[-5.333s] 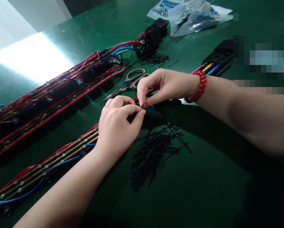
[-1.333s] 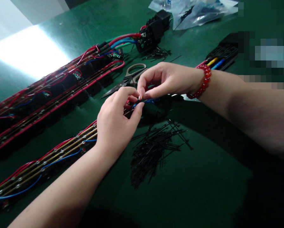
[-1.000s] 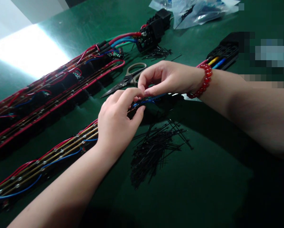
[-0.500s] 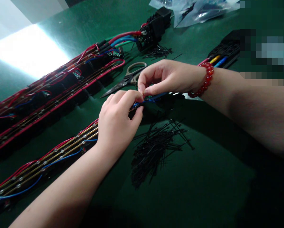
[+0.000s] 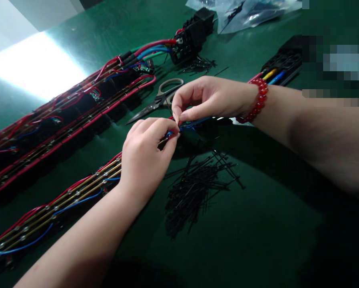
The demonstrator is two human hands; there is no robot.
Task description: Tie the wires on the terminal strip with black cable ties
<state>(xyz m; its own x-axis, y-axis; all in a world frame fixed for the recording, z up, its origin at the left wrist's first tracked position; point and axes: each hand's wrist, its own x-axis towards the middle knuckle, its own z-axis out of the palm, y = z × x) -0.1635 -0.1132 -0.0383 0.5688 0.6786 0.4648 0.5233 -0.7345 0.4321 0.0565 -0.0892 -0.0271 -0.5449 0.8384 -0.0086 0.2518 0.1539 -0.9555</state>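
Both hands meet over the near wire harness (image 5: 62, 200), a long strip of brass bars with red and blue wires. My left hand (image 5: 145, 156) curls over its right end, thumb and forefinger pinched on the blue wires (image 5: 194, 123). My right hand (image 5: 208, 98), with a red bead bracelet (image 5: 257, 100) on the wrist, pinches the same spot from the far side. What sits between the fingertips is too small to make out. A loose heap of black cable ties (image 5: 194, 188) lies just in front of the hands.
A second, longer harness (image 5: 71, 108) runs along the far left to a black connector block (image 5: 190, 36). Scissors (image 5: 157, 100) lie behind my right hand. Clear plastic bags (image 5: 245, 12) sit at the far edge, another black connector (image 5: 283, 62) at the right. Green mat (image 5: 242, 240) underneath.
Both hands stay pinched at the harness end; the fingertips have shifted slightly, and the blue wires now show more clearly beneath my right thumb.
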